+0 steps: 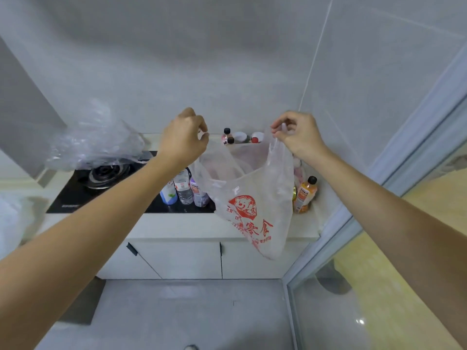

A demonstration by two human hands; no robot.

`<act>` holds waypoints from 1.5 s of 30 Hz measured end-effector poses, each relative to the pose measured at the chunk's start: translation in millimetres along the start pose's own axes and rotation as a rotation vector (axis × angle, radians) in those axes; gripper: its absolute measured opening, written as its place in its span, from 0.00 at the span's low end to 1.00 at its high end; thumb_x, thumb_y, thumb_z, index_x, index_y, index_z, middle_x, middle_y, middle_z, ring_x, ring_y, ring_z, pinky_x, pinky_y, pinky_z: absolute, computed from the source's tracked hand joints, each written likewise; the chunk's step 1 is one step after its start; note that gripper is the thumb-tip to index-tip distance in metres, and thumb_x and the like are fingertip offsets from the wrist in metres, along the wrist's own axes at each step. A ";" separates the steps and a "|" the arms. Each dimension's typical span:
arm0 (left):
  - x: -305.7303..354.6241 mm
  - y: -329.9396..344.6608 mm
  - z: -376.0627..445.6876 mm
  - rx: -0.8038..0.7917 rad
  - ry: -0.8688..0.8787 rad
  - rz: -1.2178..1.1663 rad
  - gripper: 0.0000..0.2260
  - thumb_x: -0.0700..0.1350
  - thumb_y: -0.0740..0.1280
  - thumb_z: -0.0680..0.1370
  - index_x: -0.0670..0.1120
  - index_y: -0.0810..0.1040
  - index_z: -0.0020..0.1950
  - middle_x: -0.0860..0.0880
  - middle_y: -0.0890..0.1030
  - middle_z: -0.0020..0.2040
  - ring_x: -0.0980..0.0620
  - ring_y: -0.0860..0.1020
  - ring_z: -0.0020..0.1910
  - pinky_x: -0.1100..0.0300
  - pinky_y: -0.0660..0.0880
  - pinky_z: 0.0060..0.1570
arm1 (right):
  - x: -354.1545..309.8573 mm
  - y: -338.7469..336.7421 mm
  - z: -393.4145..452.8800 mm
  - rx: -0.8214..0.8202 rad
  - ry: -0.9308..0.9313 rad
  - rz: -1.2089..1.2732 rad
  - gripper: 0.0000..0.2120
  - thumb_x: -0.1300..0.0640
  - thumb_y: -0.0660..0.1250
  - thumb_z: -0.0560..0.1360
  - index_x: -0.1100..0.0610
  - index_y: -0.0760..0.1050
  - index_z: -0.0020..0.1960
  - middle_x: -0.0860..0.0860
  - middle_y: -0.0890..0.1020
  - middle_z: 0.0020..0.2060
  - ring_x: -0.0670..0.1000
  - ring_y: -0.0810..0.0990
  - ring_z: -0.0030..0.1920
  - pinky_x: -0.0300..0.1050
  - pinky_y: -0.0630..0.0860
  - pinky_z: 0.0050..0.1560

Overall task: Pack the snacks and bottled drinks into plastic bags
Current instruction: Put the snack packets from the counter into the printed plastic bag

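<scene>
A translucent plastic bag [255, 205] with a red bear print hangs in the air over the counter's front edge. My left hand [183, 137] pinches its left handle and my right hand [298, 133] pinches its right handle, holding the mouth apart. Three bottles [184, 189] stand on the black hob behind the bag's left side. An orange drink bottle [306, 194] with a black cap stands at the bag's right. More bottles with black and red caps [228, 137] stand at the back by the wall, partly hidden by the bag.
A gas burner [108, 173] sits on the black hob, with crumpled clear plastic [96, 140] over its far side. White cabinet doors [182, 258] lie below the counter. A glass door frame [336, 238] runs along the right. Another white bag [12, 221] lies at far left.
</scene>
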State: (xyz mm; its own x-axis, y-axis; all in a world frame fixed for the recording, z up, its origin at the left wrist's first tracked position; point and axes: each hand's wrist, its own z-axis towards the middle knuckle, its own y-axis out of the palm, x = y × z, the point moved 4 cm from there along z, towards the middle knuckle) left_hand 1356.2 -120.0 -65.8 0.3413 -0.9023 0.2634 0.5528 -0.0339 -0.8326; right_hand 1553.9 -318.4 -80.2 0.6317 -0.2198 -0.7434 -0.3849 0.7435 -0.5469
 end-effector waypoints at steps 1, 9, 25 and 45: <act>-0.9 5.8 -0.2 -0.002 0.001 0.012 0.07 0.45 0.71 0.78 0.42 0.82 0.49 0.45 0.78 0.51 0.42 0.79 0.43 0.51 0.75 0.38 | 6.4 1.5 2.7 -0.002 0.006 0.000 0.13 0.72 0.73 0.72 0.53 0.81 0.44 0.46 0.84 0.40 0.39 0.84 0.42 0.32 0.78 0.48; -16.3 79.1 14.4 -0.033 0.102 0.164 0.14 0.51 0.75 0.75 0.40 0.79 0.44 0.44 0.75 0.46 0.41 0.76 0.46 0.53 0.70 0.32 | 61.7 30.2 16.1 -0.014 0.043 0.026 0.09 0.72 0.73 0.72 0.59 0.83 0.46 0.45 0.83 0.40 0.35 0.81 0.41 0.29 0.75 0.49; -26.8 260.5 -0.5 -0.606 0.311 0.129 0.17 0.56 0.69 0.79 0.41 0.79 0.48 0.43 0.73 0.54 0.41 0.76 0.44 0.53 0.68 0.34 | 208.8 87.2 -37.6 -0.337 0.067 -0.366 0.16 0.74 0.64 0.74 0.58 0.82 0.52 0.48 0.79 0.46 0.48 0.80 0.45 0.41 0.77 0.47; -27.9 357.5 -66.0 -0.624 0.384 0.326 0.22 0.58 0.74 0.73 0.43 0.79 0.58 0.41 0.71 0.67 0.40 0.70 0.62 0.47 0.69 0.55 | 286.5 142.3 -63.8 -0.647 -0.004 -0.846 0.09 0.52 0.73 0.78 0.55 0.76 0.52 0.52 0.74 0.47 0.54 0.79 0.33 0.45 0.71 0.25</act>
State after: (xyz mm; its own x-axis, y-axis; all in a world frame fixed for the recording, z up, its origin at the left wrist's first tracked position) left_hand 1494.1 -135.2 -402.9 0.0641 -0.9892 -0.1315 -0.0950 0.1251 -0.9876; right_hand 1637.1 -315.9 -395.5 0.8627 -0.5051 -0.0251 -0.1034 -0.1277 -0.9864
